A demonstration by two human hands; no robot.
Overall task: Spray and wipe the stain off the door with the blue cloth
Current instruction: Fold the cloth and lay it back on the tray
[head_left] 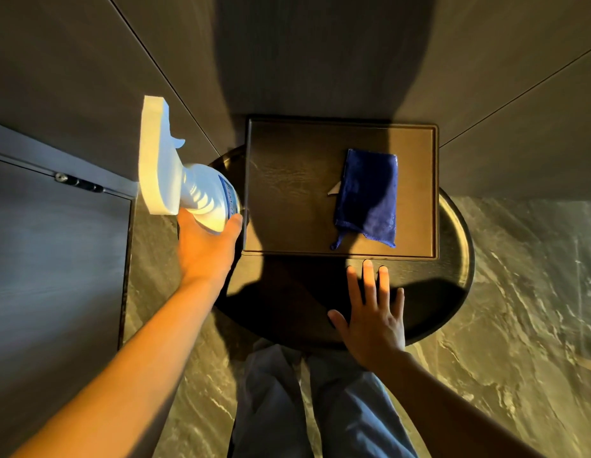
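Left hand [208,246] grips the spray bottle [201,193], nozzle toward the door [56,242] at left. Right hand [373,312], fingers spread and empty, lies just short of the blue cloth [366,196], which rests lengthwise away from it on the tray [287,180].

A round dark table [452,292] stood on marbled stone floor [519,309], against grey panelled walls [320,54]. On the table lay a brown rectangular tray [287,193]. Warm light cast hard shadows across the table.
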